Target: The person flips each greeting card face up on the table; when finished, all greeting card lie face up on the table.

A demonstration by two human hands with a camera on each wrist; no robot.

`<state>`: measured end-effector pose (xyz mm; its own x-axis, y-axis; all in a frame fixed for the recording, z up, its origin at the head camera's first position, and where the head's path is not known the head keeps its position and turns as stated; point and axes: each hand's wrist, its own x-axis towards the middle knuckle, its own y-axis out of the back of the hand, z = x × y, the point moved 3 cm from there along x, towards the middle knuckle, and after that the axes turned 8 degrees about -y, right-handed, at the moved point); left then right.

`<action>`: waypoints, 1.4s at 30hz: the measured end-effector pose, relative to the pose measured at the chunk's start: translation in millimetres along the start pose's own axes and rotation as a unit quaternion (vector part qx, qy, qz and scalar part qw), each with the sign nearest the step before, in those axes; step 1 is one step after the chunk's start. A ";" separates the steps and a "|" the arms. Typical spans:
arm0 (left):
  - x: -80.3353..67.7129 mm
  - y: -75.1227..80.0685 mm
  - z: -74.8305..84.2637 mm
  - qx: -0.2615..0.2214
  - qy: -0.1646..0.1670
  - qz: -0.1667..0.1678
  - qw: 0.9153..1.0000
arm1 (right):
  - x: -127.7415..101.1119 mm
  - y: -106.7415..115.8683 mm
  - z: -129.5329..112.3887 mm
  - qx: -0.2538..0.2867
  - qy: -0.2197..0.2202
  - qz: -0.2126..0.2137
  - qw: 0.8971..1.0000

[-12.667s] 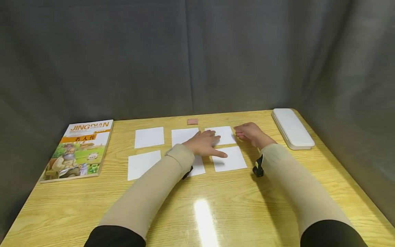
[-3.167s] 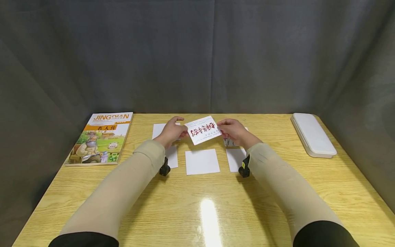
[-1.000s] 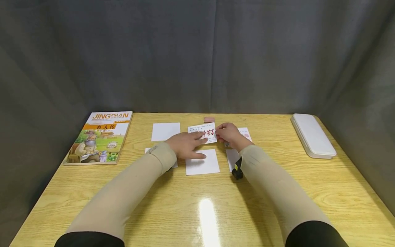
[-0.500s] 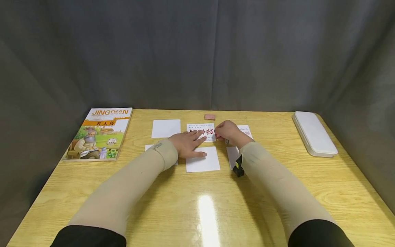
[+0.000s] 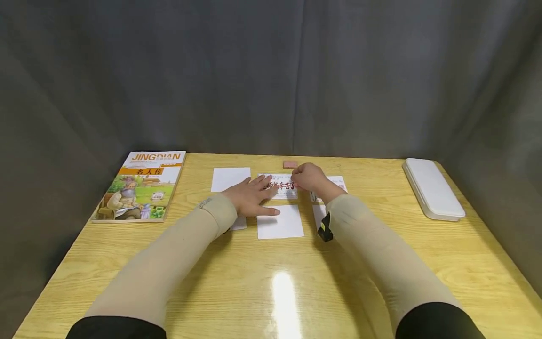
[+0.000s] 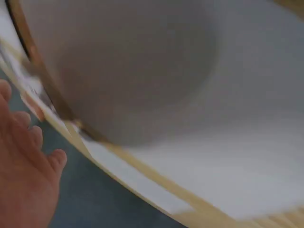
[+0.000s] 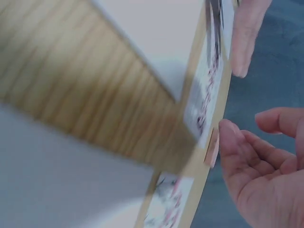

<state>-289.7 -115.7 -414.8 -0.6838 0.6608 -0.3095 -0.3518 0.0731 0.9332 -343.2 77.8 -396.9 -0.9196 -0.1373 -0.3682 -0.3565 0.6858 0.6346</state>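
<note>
A white card with large red characters [image 5: 286, 193] lies flat in the middle of the back row in the head view. My left hand [image 5: 250, 195] rests over its left part with the fingers spread, hiding some of the print. At its right edge is my right hand [image 5: 315, 181], fingers bent. In the right wrist view a gap shows between the right hand's [image 7: 266, 180] thumb and fingers, with nothing gripped. A second printed card [image 5: 338, 182] lies partly hidden behind that hand. My left hand [image 6: 23, 166] shows blurred at the edge of the left wrist view.
Several blank white cards surround the printed ones, such as the front middle card [image 5: 280, 223] and back left card [image 5: 230, 179]. A pink block [image 5: 290, 165] sits behind them. A book [image 5: 141, 188] lies at left, a white case [image 5: 434, 188] at right.
Earlier the middle and back right cards were blank side up. Both hands then held the middle card raised, text upside down. It was turned and laid flat; in the last second it straightened slightly.
</note>
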 end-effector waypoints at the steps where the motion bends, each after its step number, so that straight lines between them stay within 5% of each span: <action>1: -4.9 0.8 -4.9 -0.013 0.006 0.011 1.000 | -0.2 -1.9 -2.7 0.013 0.005 -0.005 1.000; 8: -40.0 0.4 -46.8 -0.060 0.063 0.057 0.995 | 6.0 -22.3 -25.2 0.135 0.010 -0.063 0.989; 15: -62.6 -11.2 -69.4 0.047 0.031 0.080 0.995 | 11.4 -47.0 -46.1 0.230 -0.002 -0.113 0.967; 23: -71.0 -18.9 -75.7 0.093 -0.007 0.080 0.992 | 15.3 -65.7 -62.8 0.247 -0.031 -0.115 0.962; 31: -70.8 -27.4 -79.2 0.090 0.007 0.038 0.995 | 12.7 -79.1 -64.5 0.213 -0.023 -0.115 0.970; 42: -73.1 -27.4 -84.5 0.090 0.016 0.034 0.995 | 12.5 -86.6 -74.4 0.248 -0.038 -0.100 0.963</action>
<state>-284.0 -229.2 -433.2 -0.7237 0.6444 -0.2471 -0.1856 0.1632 0.9690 -336.1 -36.5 -405.9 -0.8196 -0.2614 -0.5098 -0.3842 0.9109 0.1505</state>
